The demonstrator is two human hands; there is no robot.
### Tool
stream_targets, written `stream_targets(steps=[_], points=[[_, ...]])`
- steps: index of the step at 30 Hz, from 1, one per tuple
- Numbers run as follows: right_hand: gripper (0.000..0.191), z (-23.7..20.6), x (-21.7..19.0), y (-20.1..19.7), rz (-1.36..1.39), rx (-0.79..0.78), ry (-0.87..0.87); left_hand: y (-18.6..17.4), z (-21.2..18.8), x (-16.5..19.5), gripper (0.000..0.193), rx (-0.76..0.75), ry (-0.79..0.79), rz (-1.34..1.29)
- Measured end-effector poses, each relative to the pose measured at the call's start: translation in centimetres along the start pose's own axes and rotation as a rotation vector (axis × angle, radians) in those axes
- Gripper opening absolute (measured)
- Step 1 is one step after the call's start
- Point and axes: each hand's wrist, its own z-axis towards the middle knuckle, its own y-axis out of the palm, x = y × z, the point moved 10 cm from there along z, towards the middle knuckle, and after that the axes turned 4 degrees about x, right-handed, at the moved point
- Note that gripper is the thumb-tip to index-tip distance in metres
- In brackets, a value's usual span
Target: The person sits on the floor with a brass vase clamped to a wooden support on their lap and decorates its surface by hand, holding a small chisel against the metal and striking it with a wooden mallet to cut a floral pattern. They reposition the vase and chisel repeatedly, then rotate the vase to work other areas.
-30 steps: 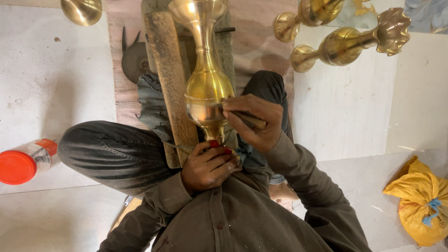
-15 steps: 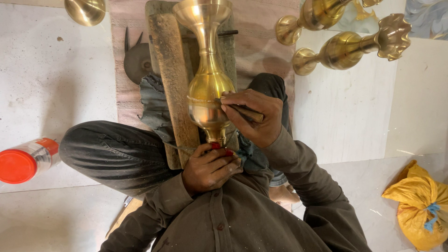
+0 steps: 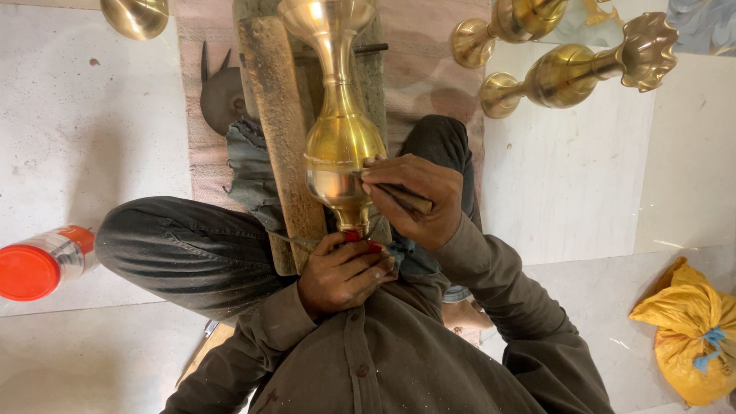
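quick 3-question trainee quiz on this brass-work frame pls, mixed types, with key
1. True or false: the right hand presses a thin tool against the bulb of the brass vase.
2. Where does the left hand grip?
A. the vase's wide top
B. the vase's lower end, by a red part
C. the wooden plank
3. Fill in: the jar lying on the floor at the person's left has an ______ lid.

Key: 1 true; 2 B; 3 orange-red
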Motion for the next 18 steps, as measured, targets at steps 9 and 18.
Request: stream_targets(steps=[9, 18], points=[[0.018, -1.0, -0.5, 0.1, -0.039, 0.028, -0.073, 0.2, -0.2, -0.1, 0.026, 0.024, 0.009, 0.0], [0.022, -2.0, -0.6, 0.5, -0.05, 0.019, -0.161, 0.2, -0.4, -0.1, 0.025, 0.032, -0.002, 0.001]])
